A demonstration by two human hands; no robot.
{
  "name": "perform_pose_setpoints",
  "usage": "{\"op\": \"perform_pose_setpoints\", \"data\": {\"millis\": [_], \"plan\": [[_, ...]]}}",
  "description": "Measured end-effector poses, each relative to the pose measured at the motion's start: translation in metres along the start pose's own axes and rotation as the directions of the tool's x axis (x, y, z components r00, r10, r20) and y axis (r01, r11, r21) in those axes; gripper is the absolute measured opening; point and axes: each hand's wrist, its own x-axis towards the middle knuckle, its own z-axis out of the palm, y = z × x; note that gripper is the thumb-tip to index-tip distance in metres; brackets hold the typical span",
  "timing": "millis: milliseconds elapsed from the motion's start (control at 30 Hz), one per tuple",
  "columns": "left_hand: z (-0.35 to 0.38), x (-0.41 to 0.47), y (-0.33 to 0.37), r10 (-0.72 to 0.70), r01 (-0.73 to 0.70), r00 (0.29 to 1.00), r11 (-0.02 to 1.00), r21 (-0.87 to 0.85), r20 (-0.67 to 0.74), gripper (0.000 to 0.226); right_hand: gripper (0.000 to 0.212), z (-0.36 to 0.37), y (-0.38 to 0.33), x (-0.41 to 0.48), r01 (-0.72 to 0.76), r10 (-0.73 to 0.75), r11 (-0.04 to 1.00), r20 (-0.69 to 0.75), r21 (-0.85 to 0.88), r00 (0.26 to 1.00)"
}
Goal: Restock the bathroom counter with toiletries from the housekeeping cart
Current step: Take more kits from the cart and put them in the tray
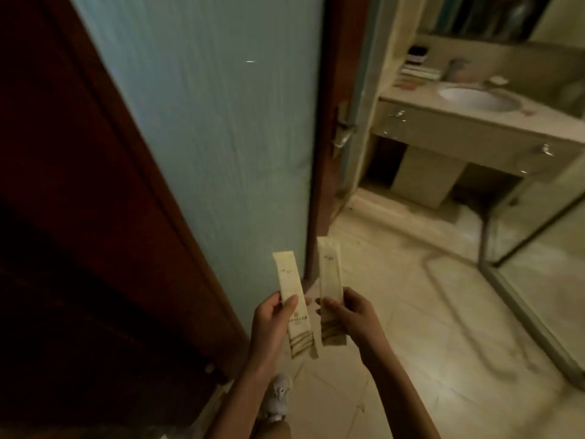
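I stand in the bathroom doorway. My left hand (pixel 272 321) grips a long cream toiletry packet (pixel 292 299) with brown stripes at its lower end. My right hand (pixel 351 315) holds a second, matching packet (pixel 330 280) upright beside the first. Both packets are at chest height over the tiled floor. The bathroom counter (pixel 411 96) lies far ahead at the upper right, with a white sink basin (pixel 478 98) set in it. The housekeeping cart is not in view.
An open door with a frosted glass panel (pixel 202 137) and dark wood frame fills the left; its metal handle (pixel 343 131) sticks out. Small items and a cup (pixel 456 69) sit on the counter's left end. A glass shower partition (pixel 538 248) stands at right.
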Motion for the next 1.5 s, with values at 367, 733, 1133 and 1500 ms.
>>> {"op": "perform_pose_setpoints", "data": {"millis": [367, 733, 1133, 1500], "plan": [[0.03, 0.09, 0.059, 0.067, -0.103, 0.96, 0.987, 0.121, 0.272, 0.019, 0.022, -0.005, -0.042, 0.06, 0.064, -0.032, 0.986, -0.2, 0.156, 0.979], [0.059, 0.161, 0.049, -0.083, -0.015, 0.904, 0.974, 0.226, 0.419, 0.023, 0.028, -0.006, -0.025, 0.1, -0.016, 0.101, 0.973, -0.364, 0.228, 0.926], [0.157, 0.246, 0.069, -0.147, 0.025, 0.894, 0.959, 0.282, 0.422, 0.028, 0.032, -0.072, -0.032, 0.207, -0.058, 0.125, 0.976, -0.325, 0.208, 0.937], [0.369, 0.338, 0.136, -0.073, -0.061, 0.872, 0.965, 0.257, 0.484, 0.02, 0.022, -0.263, -0.1, 0.349, 0.056, 0.053, 0.979, -0.511, 0.195, 0.858]]}}
